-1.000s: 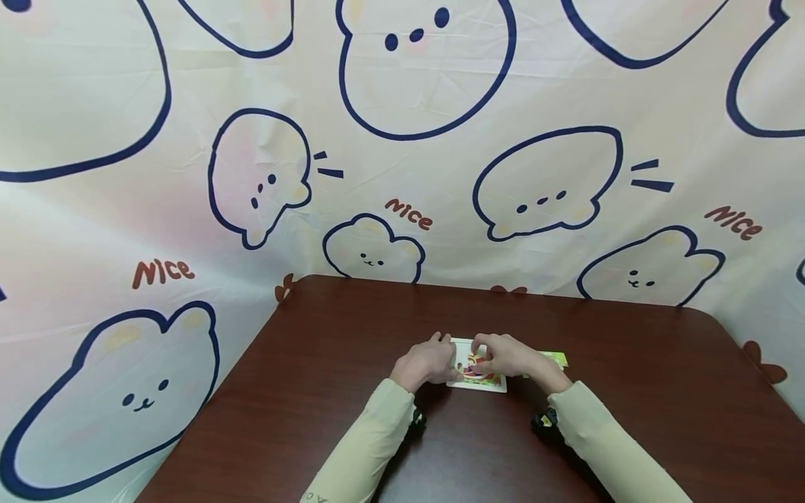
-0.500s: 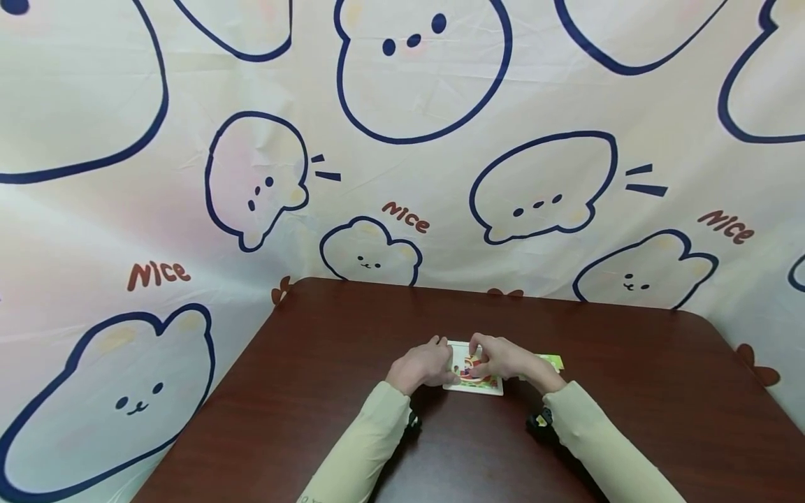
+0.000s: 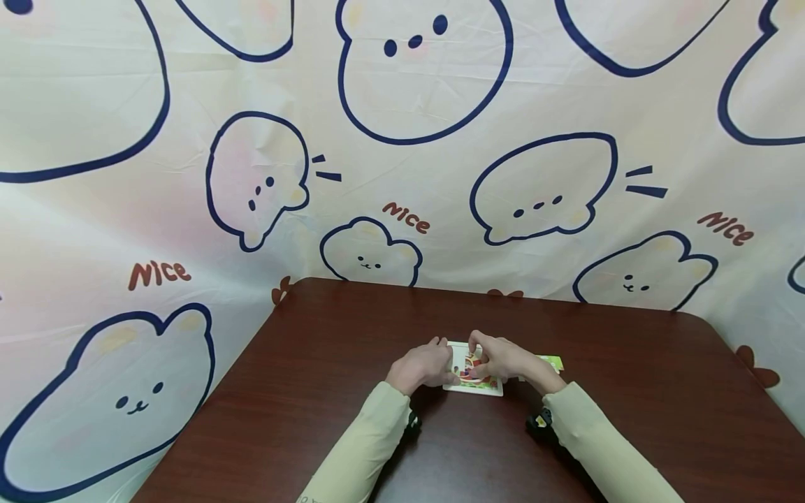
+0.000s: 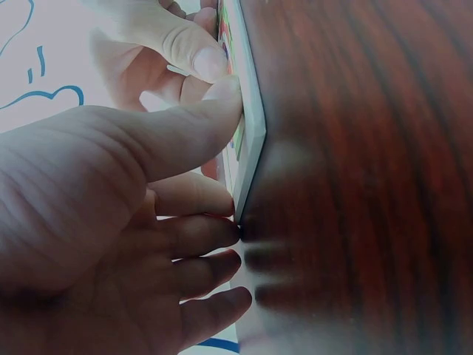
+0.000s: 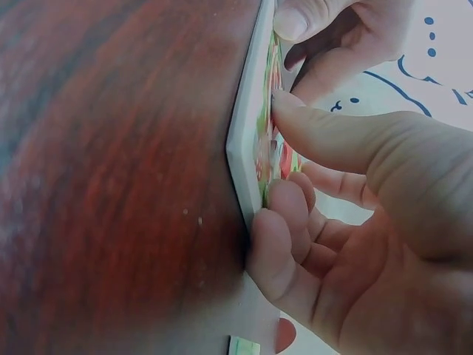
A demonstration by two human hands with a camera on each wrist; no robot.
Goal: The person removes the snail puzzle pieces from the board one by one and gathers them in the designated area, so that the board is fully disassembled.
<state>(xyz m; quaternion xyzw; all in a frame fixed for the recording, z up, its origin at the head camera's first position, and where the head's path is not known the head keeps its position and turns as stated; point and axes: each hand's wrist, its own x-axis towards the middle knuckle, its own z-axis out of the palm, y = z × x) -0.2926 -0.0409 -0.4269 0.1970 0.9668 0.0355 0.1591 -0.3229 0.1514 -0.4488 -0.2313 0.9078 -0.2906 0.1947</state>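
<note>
White-framed picture board [image 3: 465,363]: lying on the wood-grain table [image 3: 251,419], toward the far side, between both hands; printed in red, yellow and green, with details too small to make out

Left hand [image 3: 423,365]: at the board's left side, holding the frame [image 3: 473,392] lightly, with thumb over the near-left part and loosely bent fingers along the left edge, down at the tabletop

Right hand [image 3: 506,358]: over the right part of the board, with thumb and curled fingers touching the picture [image 3: 484,383], a gap left between thumb and index finger; impossible to tell whether pinching a loose piece or only pressing

Yellow-green card [image 3: 553,361]: just right of the board, partly hidden by the right hand and wrist; easily knocked aside, most likely, by a sweep of the right forearm

Frame on smooth tabletop: liable to slide left if pushed harder from the right than braced by the light left hold

Picture under the right fingertips: possibly scuffed or lifted at an edge by a thumb pressing at a slant

Lettering on the cartoon backdrop [image 3: 390,168]: "Nice", reddish brown, readable three times

Left sleeve [image 3: 355,440]: pale, with letters cut off at the near end, unreadable

Black right-wrist device [image 3: 539,423]: yellow-marked, with no brand readable
</note>
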